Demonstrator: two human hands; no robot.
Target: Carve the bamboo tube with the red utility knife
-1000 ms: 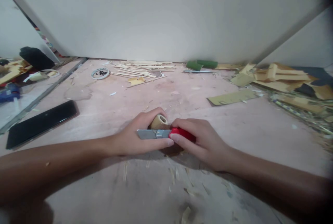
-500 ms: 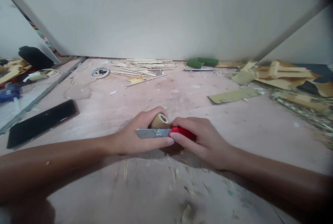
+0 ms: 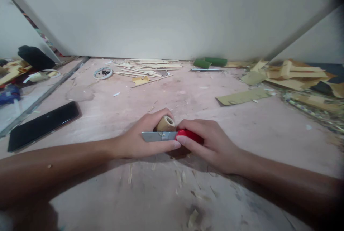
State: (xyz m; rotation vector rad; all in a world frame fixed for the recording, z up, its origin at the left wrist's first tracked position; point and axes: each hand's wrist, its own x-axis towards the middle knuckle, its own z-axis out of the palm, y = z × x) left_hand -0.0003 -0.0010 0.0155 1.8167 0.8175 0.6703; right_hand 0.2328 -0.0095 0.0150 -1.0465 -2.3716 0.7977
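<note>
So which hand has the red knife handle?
The right hand, gripping the red handle; the left hand holds the hollow tan tube instead.

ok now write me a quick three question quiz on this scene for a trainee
1. Which hand holds the red-handled knife?
2. True or false: the phone lies to the right of both hands.
3. Multiple choice: the left hand holds a) a thin stick, b) a hollow tan cylinder, c) a green roll.

Key: 1. The right hand. 2. False: the phone lies to their left. 3. b
</note>
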